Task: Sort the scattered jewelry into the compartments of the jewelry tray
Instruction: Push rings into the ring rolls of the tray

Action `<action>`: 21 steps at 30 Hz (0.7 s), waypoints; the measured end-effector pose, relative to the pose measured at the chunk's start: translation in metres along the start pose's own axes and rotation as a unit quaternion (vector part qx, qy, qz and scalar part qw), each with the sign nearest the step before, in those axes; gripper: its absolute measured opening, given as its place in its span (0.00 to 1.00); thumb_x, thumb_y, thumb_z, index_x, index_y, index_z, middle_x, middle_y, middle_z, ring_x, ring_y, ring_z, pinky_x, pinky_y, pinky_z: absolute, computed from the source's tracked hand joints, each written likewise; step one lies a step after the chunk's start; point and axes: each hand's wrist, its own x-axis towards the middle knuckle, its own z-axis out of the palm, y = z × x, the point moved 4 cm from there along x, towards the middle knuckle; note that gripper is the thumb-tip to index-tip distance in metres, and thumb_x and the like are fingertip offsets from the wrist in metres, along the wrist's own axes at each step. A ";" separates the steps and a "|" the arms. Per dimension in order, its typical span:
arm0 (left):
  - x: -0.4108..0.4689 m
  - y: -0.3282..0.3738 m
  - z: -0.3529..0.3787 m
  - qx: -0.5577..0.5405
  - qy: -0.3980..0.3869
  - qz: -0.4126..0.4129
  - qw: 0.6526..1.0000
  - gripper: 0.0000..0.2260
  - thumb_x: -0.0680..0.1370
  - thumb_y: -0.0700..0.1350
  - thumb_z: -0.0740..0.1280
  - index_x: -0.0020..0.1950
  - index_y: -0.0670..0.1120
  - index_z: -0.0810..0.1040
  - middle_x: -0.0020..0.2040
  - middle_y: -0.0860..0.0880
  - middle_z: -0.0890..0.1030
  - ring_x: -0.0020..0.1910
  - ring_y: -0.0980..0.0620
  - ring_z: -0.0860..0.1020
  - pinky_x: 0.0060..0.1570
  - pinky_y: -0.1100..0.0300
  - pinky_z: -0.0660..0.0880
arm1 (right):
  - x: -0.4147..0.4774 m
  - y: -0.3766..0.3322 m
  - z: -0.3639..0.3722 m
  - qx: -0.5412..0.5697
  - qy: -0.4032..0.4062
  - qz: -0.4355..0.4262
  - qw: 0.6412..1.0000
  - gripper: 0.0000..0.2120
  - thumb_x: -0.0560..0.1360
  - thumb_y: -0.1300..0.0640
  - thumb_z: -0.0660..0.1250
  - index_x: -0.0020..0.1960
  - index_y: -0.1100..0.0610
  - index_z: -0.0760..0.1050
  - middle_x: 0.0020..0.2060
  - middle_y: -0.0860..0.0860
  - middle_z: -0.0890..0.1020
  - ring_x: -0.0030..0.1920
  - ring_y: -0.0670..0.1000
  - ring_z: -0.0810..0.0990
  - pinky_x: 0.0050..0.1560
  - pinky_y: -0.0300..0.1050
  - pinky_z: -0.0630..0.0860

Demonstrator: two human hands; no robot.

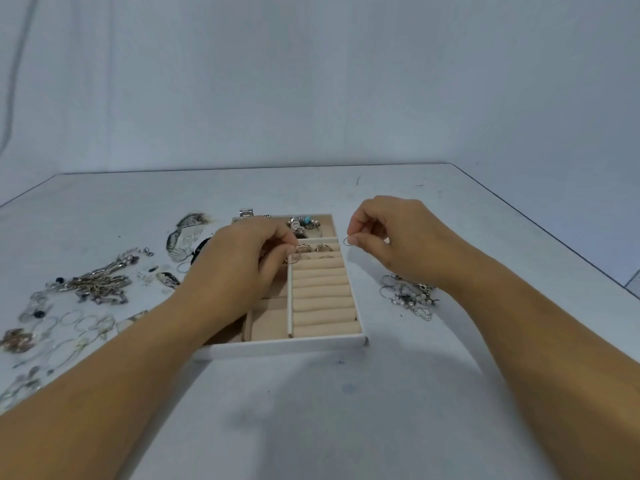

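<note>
A white jewelry tray (287,345) with beige lining lies in the middle of the table. Its right side has rows of ring rolls (323,292); two rings (315,248) sit in the top rows. The back compartment holds chunky rings, one with a turquoise stone (306,221). My left hand (242,261) hovers over the tray's left side and pinches a thin ring (293,258) by the centre divider. My right hand (388,237) is just right of the tray's far corner and pinches a small thin ring (347,241) between thumb and forefinger.
Several loose chains, hoops and earrings (93,285) lie scattered at the left of the table. A smaller pile of hoops and pearl pieces (410,296) lies right of the tray under my right wrist. A wing-shaped ornament (185,233) and a metal clasp (246,213) lie behind the tray.
</note>
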 end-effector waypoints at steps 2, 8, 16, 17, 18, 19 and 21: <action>0.000 -0.003 0.000 0.013 0.016 0.007 1.000 0.03 0.75 0.45 0.68 0.45 0.54 0.80 0.41 0.57 0.80 0.41 0.57 0.76 0.42 0.63 0.71 | 0.000 -0.002 0.003 -0.003 -0.002 -0.005 1.000 0.01 0.74 0.56 0.69 0.44 0.51 0.78 0.39 0.44 0.79 0.40 0.42 0.76 0.42 0.32 0.72; 0.002 -0.001 0.003 0.012 0.010 0.021 1.000 0.04 0.74 0.44 0.69 0.45 0.53 0.82 0.38 0.62 0.77 0.38 0.67 0.72 0.39 0.76 0.64 | -0.002 -0.005 0.008 0.001 -0.013 -0.007 1.000 0.02 0.74 0.56 0.69 0.43 0.50 0.78 0.37 0.43 0.80 0.39 0.43 0.76 0.42 0.34 0.73; 0.011 0.004 0.013 0.040 -0.018 0.077 0.996 0.08 0.73 0.48 0.66 0.46 0.49 0.84 0.41 0.53 0.83 0.42 0.52 0.77 0.45 0.60 0.71 | -0.003 -0.013 0.013 0.009 -0.016 -0.035 0.999 0.02 0.74 0.57 0.70 0.43 0.51 0.78 0.36 0.43 0.80 0.40 0.43 0.76 0.41 0.33 0.72; 0.012 0.005 0.015 0.045 -0.031 0.077 0.996 0.08 0.72 0.49 0.66 0.46 0.49 0.84 0.40 0.52 0.83 0.42 0.52 0.77 0.44 0.60 0.70 | -0.003 -0.014 0.013 0.010 -0.015 -0.038 0.999 0.02 0.74 0.58 0.69 0.44 0.52 0.78 0.36 0.43 0.80 0.40 0.42 0.76 0.41 0.32 0.72; 0.013 0.006 0.015 0.043 -0.041 0.073 0.996 0.07 0.73 0.48 0.68 0.46 0.50 0.84 0.40 0.52 0.83 0.42 0.52 0.78 0.44 0.62 0.69 | -0.003 -0.014 0.013 0.012 -0.016 -0.039 0.999 0.02 0.74 0.58 0.69 0.44 0.52 0.78 0.36 0.43 0.80 0.41 0.42 0.76 0.41 0.31 0.72; 0.013 0.006 0.016 0.039 -0.049 0.067 0.996 0.05 0.73 0.47 0.70 0.45 0.50 0.85 0.40 0.52 0.83 0.42 0.52 0.79 0.44 0.63 0.68 | -0.003 -0.014 0.013 0.013 -0.017 -0.039 0.999 0.02 0.74 0.58 0.69 0.44 0.52 0.78 0.36 0.42 0.80 0.41 0.41 0.76 0.41 0.30 0.71; 0.013 0.006 0.017 0.039 -0.059 0.053 0.996 0.04 0.74 0.43 0.71 0.46 0.50 0.85 0.42 0.52 0.84 0.42 0.55 0.78 0.44 0.65 0.67 | -0.003 -0.013 0.014 0.011 -0.020 -0.038 0.999 0.02 0.74 0.58 0.69 0.44 0.52 0.78 0.37 0.41 0.80 0.41 0.40 0.76 0.40 0.30 0.71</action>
